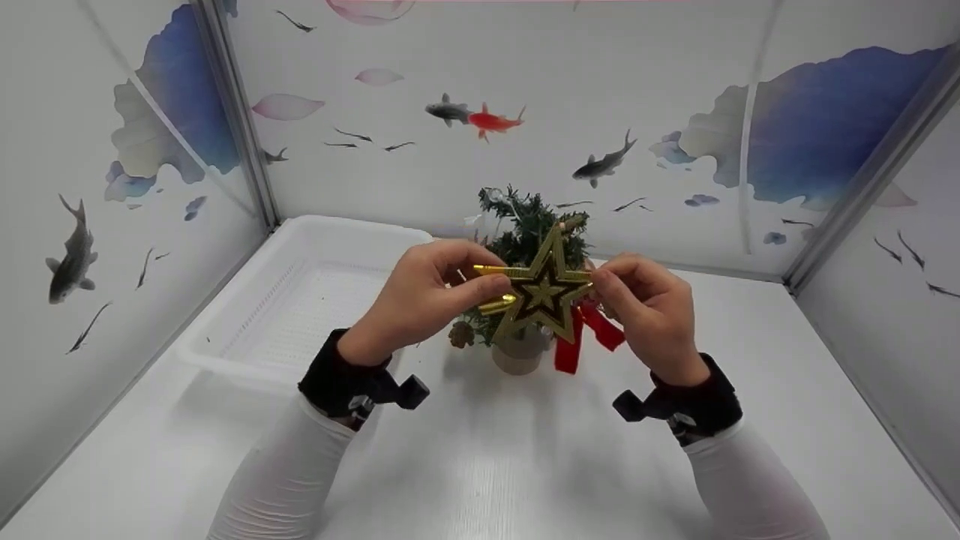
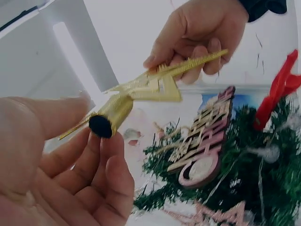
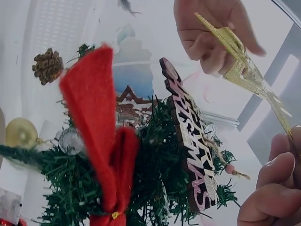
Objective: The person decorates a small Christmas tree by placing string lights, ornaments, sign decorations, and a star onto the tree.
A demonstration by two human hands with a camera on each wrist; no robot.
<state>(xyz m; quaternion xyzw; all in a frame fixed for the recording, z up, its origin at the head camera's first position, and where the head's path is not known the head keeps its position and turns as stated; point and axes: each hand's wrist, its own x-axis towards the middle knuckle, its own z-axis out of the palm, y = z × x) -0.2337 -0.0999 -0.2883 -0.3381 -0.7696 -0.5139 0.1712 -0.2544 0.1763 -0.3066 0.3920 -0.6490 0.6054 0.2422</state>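
A gold glitter star (image 1: 545, 292) is held up between both hands, in front of a small decorated Christmas tree (image 1: 517, 240). My left hand (image 1: 442, 289) pinches one side point of it between thumb and fingers. The opposite point is pinched by my right hand (image 1: 652, 307). In the left wrist view a gold tube (image 2: 113, 115) with a dark open end shows on the star's back. The tree carries a red ribbon bow (image 3: 91, 94), a wooden Christmas sign (image 3: 190, 155), a pine cone (image 3: 48, 66) and a gold ball (image 3: 21, 133).
A white plastic basket (image 1: 202, 360) stands on the white table (image 1: 480, 465) at the left. The tree's pale pot (image 1: 517, 356) stands on the table near the back wall. White panels (image 1: 390, 172) printed with fish close in the back and sides.
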